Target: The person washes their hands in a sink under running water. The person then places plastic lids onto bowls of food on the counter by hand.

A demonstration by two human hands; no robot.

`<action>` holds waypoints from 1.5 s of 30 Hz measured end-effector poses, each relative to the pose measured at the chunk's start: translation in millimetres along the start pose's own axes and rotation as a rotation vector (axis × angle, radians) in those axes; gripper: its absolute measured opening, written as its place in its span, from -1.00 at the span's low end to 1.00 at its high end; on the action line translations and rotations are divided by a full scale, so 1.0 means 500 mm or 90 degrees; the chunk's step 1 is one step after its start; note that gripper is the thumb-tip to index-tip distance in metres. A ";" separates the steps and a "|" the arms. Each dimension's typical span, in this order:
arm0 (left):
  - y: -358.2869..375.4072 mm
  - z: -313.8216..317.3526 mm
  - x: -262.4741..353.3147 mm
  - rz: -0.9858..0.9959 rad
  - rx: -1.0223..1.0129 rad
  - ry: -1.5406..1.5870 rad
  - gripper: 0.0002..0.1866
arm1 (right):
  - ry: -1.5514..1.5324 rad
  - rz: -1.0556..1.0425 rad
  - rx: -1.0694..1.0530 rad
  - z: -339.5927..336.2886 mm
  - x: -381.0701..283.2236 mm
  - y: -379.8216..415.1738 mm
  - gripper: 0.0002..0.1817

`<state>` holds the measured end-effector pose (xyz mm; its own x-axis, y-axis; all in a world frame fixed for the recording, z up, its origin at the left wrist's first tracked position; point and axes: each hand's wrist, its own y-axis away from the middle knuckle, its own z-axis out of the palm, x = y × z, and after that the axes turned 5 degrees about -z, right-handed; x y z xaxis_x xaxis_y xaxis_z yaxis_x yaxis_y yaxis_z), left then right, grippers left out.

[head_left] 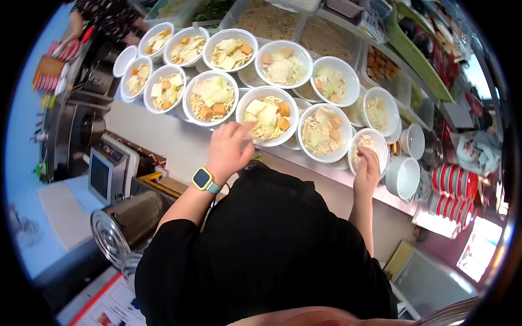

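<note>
My left hand (231,146), with a yellow-cased watch on its wrist, is at the near rim of a white plastic bowl (267,116). Its fingers are slightly bent and apart from the thumb, and nothing shows in them. That bowl holds pale noodle-like strips, whitish slices and orange-brown cubes. Farther right, my right hand (367,169) reaches over the near edge of a smaller-looking white bowl (380,142) with pale strips inside. Its fingers curl together into this bowl; whether they pinch food is hidden. Between the hands stands another filled bowl (326,133).
Several more filled bowls (211,99) stand in two rows along the counter. Behind them are food tubs (269,22) and a tub of brown cubes (381,68). White bowls (402,177) and red-and-white stacks (454,181) stand at right. Another person (109,19) is at upper left.
</note>
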<state>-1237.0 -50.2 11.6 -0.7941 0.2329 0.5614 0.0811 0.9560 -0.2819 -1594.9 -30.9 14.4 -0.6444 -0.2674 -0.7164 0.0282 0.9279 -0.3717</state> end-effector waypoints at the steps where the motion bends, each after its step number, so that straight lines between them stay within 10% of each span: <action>1: 0.013 0.002 0.004 -0.011 0.013 -0.012 -0.69 | -0.023 0.030 0.015 -0.017 0.010 0.022 -0.74; 7: 0.033 -0.027 -0.017 -0.169 0.222 -0.226 -0.74 | -0.089 0.052 0.024 -0.130 0.060 0.100 -0.74; 10: 0.037 -0.062 -0.050 -0.297 0.113 -0.329 -0.66 | -0.107 0.053 0.014 -0.178 0.082 0.120 -0.73; 25: -0.220 -0.116 -0.136 -0.174 0.042 -0.359 -0.52 | -0.152 0.042 0.051 -0.113 0.059 0.095 -0.75; 33: -0.171 -0.278 -0.371 -0.288 0.105 -0.429 -0.66 | -0.166 0.113 0.083 -0.039 0.038 0.090 -0.75; 36: -0.165 -0.301 -0.382 -0.412 -0.067 -0.548 -0.66 | -0.160 0.115 0.083 -0.013 0.030 0.079 -0.75; 45: -0.285 -0.259 -0.429 -0.244 -0.085 -0.442 -0.48 | -0.131 0.105 0.088 0.012 -0.008 0.032 -0.75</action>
<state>-1000.4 -213.2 32.1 -0.9711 -0.2372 -0.0243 -0.2359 0.9706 -0.0477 -1587.4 -16.3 7.9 -0.4539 -0.1761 -0.8735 0.2322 0.9230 -0.3067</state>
